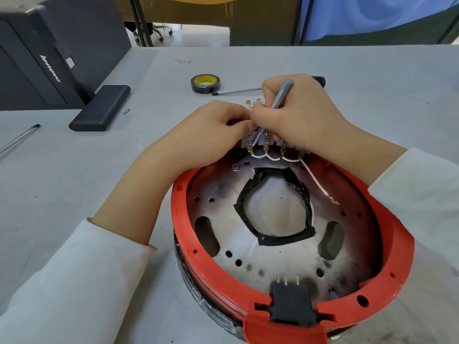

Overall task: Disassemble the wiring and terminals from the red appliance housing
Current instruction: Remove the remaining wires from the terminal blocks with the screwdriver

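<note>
Nearest you, a black plastic plug socket with three metal pins sat in the front edge of the round red plastic appliance housing, which lay open side up on the grey table, with its scorched perforated metal plate showing inside. Beyond the plate's black-taped central opening, a loose white wire with a brass terminal at its end trailed off to your right, already freed at that end. At the far rim, a row of brass spade terminals linked by short white wire loops was where you were working: your left hand had its fingers curled against the terminal strip, apparently pinching it steady, though the fingertips were hidden, and your right hand gripped a slim grey metal tool like a pen, its tip down among the leftmost terminals. I judged you were prying a terminal off its tab; the next move called for a steady lever or pull along the tab, not sideways. Farther off lay several detached brass terminals, a black roll of electrical tape and a thin metal rod.
</note>
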A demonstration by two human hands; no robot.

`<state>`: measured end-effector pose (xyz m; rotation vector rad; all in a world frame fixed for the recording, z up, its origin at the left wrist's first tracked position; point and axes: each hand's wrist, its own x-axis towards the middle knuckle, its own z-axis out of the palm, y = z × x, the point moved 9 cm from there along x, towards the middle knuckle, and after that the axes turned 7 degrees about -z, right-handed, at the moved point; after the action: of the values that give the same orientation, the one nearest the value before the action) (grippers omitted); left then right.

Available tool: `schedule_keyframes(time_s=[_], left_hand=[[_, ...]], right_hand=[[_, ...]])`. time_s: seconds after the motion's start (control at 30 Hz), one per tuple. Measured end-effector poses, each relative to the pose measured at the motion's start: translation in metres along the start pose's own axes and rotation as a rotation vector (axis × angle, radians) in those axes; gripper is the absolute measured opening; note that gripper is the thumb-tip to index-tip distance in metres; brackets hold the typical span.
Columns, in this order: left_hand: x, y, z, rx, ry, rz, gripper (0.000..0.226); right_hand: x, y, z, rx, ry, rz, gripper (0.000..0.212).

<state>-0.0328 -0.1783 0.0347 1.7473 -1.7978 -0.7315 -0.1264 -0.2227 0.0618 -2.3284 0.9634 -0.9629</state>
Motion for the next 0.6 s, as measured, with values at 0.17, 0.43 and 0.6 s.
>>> schedule_keyframes(time_s=[0.17, 0.43, 0.6], left_hand=[[0.0, -0.001, 0.0, -0.002, 0.002, -0.006, 0.02], [0.0, 0.0, 0.0, -0.007, -0.003, 0.001, 0.022], [-0.001, 0.002, 0.0, -0.001, -0.006, 0.011, 0.021]], right_hand=[[-0.004, -0.004, -0.004, 0.02, 0.041, -0.043, 0.037], [-0.012, -0.008, -0.007, -0.021, 0.117, -0.061, 0.035], [-0.012, -0.005, -0.004, 0.068, 0.077, -0.023, 0.032]])
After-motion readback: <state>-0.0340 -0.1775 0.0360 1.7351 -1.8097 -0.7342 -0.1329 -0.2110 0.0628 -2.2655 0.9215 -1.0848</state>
